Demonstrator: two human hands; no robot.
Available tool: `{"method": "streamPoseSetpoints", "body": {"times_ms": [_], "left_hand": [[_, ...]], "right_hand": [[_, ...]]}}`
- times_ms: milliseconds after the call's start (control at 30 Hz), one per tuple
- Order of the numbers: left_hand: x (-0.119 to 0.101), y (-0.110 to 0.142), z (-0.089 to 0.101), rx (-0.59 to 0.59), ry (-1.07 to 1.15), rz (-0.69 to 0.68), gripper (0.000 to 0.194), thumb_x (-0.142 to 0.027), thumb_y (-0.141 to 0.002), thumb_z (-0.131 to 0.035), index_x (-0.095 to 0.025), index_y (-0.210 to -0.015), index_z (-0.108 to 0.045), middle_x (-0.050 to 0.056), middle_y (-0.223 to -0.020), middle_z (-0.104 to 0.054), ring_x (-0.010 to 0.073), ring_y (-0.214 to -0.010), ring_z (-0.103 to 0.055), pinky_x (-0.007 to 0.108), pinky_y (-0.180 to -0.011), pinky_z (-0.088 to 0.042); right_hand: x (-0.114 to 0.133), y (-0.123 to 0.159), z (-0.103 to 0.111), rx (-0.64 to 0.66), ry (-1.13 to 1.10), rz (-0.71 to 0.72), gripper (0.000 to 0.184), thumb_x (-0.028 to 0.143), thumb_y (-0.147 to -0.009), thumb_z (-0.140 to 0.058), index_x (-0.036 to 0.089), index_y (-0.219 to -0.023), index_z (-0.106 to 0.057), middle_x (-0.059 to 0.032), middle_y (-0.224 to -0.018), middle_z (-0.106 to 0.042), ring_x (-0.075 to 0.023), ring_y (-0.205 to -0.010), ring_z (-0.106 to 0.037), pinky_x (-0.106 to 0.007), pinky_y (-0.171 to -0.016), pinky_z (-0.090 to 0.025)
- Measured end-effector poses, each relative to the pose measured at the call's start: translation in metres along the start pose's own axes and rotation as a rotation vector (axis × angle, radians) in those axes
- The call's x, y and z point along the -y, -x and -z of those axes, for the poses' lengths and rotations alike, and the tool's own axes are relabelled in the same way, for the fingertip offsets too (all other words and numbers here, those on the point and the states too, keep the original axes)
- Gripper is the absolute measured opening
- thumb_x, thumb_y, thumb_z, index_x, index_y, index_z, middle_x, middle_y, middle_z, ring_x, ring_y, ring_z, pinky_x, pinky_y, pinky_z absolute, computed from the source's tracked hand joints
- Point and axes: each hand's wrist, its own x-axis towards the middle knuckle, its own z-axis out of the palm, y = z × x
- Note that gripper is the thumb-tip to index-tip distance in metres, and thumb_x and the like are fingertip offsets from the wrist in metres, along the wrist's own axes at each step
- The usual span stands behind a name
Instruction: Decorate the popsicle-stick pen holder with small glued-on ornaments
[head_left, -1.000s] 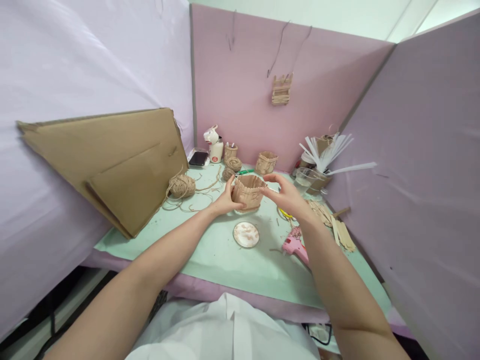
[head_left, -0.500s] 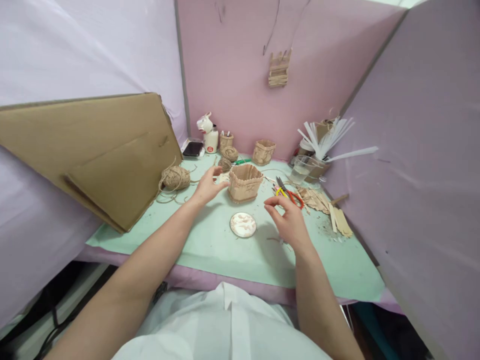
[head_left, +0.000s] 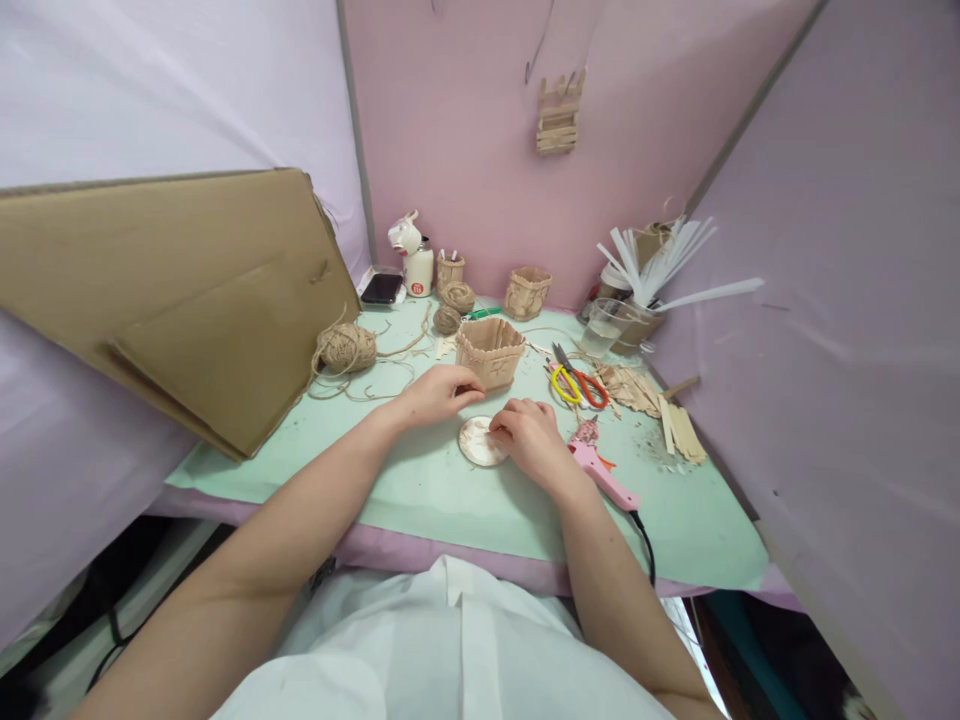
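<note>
A small basket (head_left: 491, 358) covered in pale wooden strips stands in the middle of the table. My left hand (head_left: 444, 393) is just in front of it, thumb and fingers drawn together; I cannot make out anything in them. Over the right side of a round shallow dish (head_left: 472, 446) with small light-brown pieces in it, my right hand (head_left: 534, 440) has its fingertips pinched together. Whatever it may hold is hidden by the fingers.
To the right lie scissors (head_left: 577, 385), a pink glue gun (head_left: 604, 476) with a black cord, and wooden sticks (head_left: 684, 435). Twine balls (head_left: 349, 346) and a large cardboard sheet (head_left: 225, 300) are at the left. White strips (head_left: 664, 265) stick out at the back right.
The basket was between both hands, then released and left standing on the table. My left hand came in front of it, and my right hand moved down and left to the dish.
</note>
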Motion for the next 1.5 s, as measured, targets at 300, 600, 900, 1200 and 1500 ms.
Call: {"method": "streamPoseSetpoints", "body": {"times_ms": [300, 600, 900, 1200, 1500], "left_hand": [[0.002, -0.001, -0.002, -0.010, 0.010, 0.038, 0.024, -0.036, -0.078, -0.054, -0.018, -0.080, -0.070, 0.002, -0.076, -0.068, 0.0133, -0.067, -0.053, 0.025, -0.064, -0.040], [-0.004, 0.001, -0.006, 0.128, 0.361, 0.231, 0.026, -0.037, -0.075, -0.060, -0.015, -0.084, -0.070, 0.003, -0.075, -0.068, 0.0132, -0.069, -0.058, 0.024, -0.064, -0.044], [-0.011, 0.000, -0.013, 0.298, 0.772, 0.427, 0.026, -0.040, -0.071, -0.067, -0.015, -0.073, -0.070, 0.004, -0.071, -0.067, 0.0098, -0.060, -0.053, 0.022, -0.055, -0.039], [-0.010, -0.001, -0.024, 0.165, 0.728, 0.426, 0.027, -0.037, -0.067, -0.070, -0.011, -0.071, -0.066, 0.000, -0.059, -0.059, 0.0073, -0.053, -0.048, 0.020, -0.051, -0.035], [-0.015, -0.001, -0.041, 0.015, 0.348, 0.187, 0.020, -0.028, -0.075, -0.063, -0.012, -0.084, -0.070, 0.004, -0.077, -0.067, 0.0131, -0.069, -0.057, 0.023, -0.063, -0.042]], "right_hand": [[0.000, -0.004, -0.009, 0.008, 0.081, 0.043, 0.020, 0.012, -0.083, -0.050, 0.021, -0.073, -0.065, -0.0051, -0.082, -0.062, -0.0201, -0.086, -0.050, -0.035, -0.077, -0.025], [-0.008, 0.001, -0.003, -0.251, -0.272, -0.002, 0.016, 0.021, -0.090, -0.039, 0.022, -0.088, -0.054, -0.0045, -0.087, -0.060, -0.0192, -0.084, -0.054, -0.030, -0.075, -0.037], [-0.003, 0.004, -0.003, -0.333, -0.381, 0.059, 0.016, 0.023, -0.091, -0.042, 0.022, -0.088, -0.058, -0.0045, -0.087, -0.063, -0.0178, -0.083, -0.058, -0.028, -0.076, -0.042], [-0.007, 0.002, -0.005, -0.407, -0.620, -0.069, 0.015, 0.028, -0.086, -0.050, 0.020, -0.091, -0.061, -0.0048, -0.087, -0.066, -0.0173, -0.079, -0.060, -0.029, -0.073, -0.045], [-0.011, 0.005, 0.003, -0.441, -0.783, -0.249, 0.018, 0.034, -0.080, -0.056, 0.017, -0.078, -0.062, -0.0018, -0.074, -0.063, -0.0141, -0.067, -0.054, -0.026, -0.063, -0.041]]}}
